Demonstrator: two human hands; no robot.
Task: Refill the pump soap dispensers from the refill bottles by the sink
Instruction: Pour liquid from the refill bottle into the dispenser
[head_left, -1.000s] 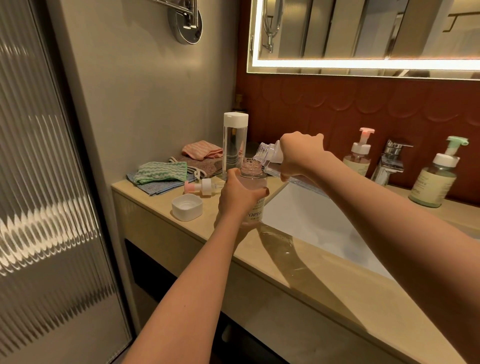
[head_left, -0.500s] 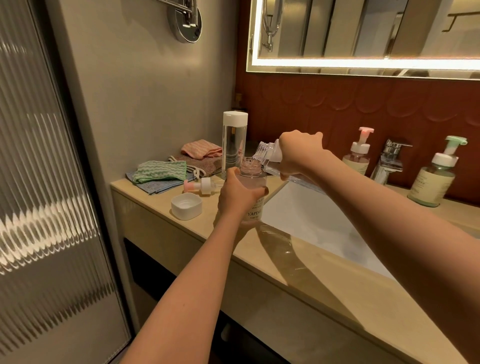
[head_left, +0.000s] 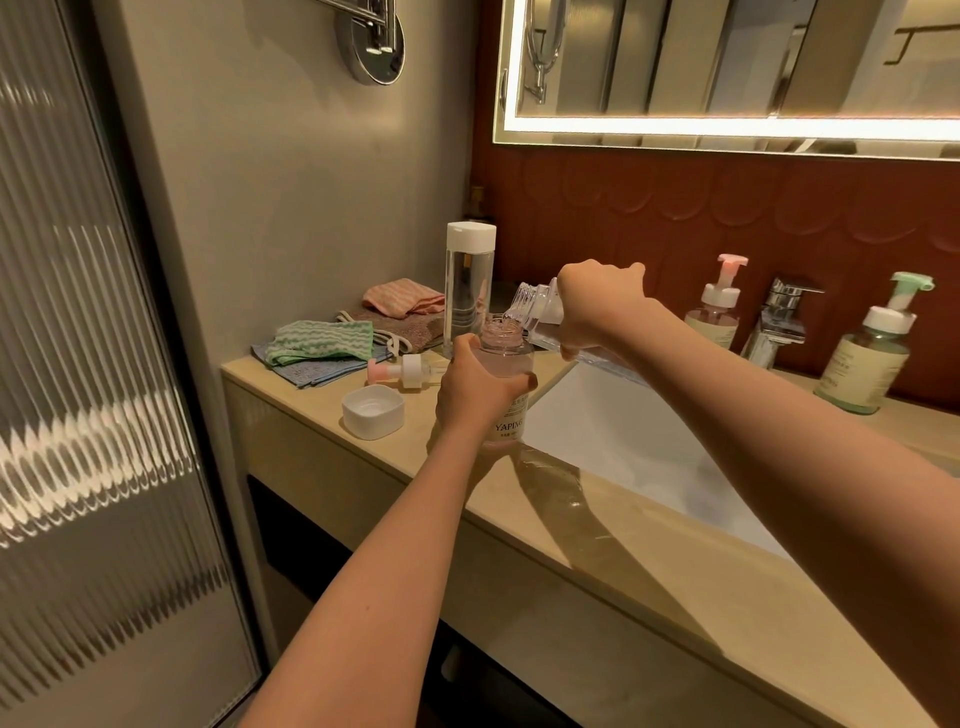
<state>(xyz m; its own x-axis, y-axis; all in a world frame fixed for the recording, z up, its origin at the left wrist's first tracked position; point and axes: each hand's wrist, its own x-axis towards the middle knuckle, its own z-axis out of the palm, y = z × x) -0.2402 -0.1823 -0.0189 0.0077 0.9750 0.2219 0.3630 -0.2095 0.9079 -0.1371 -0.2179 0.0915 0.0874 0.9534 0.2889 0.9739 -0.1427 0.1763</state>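
**Tilting refill bottle over open dispenser at sink corner**

Gripping the pink-tinted dispenser bottle (head_left: 506, 358) in the left hand (head_left: 478, 395), fingers curled round the body, label facing the camera. Keeping it upright at the tabletop (head_left: 311, 410) edge, by the front-left corner of the sink (head_left: 623, 431). Cannot tell whether resting on the surface or lifted just off it. Pump removed, neck open.

Holding the clear refill bottle (head_left: 540, 312) in the right hand (head_left: 597, 306), fist closed round the body. Tipped close to horizontal, mouth pointing down-left, just above the dispenser neck. Cannot tell whether touching the rim, or whether liquid is running.

Nearby on the tabletop:
- just left of the dispenser, lying on its side: pink-and-white pump head (head_left: 402, 370)
- in front of that, open side up: white cap (head_left: 373, 412)
- behind the hands, upright: tall clear bottle (head_left: 469, 283) with white lid
- against the left wall: green cloth (head_left: 322, 340) on top of a blue cloth (head_left: 311, 371), pink cloth (head_left: 402, 296) further back

Behind the sink, left to right: pink-pump dispenser (head_left: 719, 306), chrome faucet (head_left: 779, 322), green-pump dispenser (head_left: 872, 358). Both dispensers upright, pumps on, well apart from the hands.
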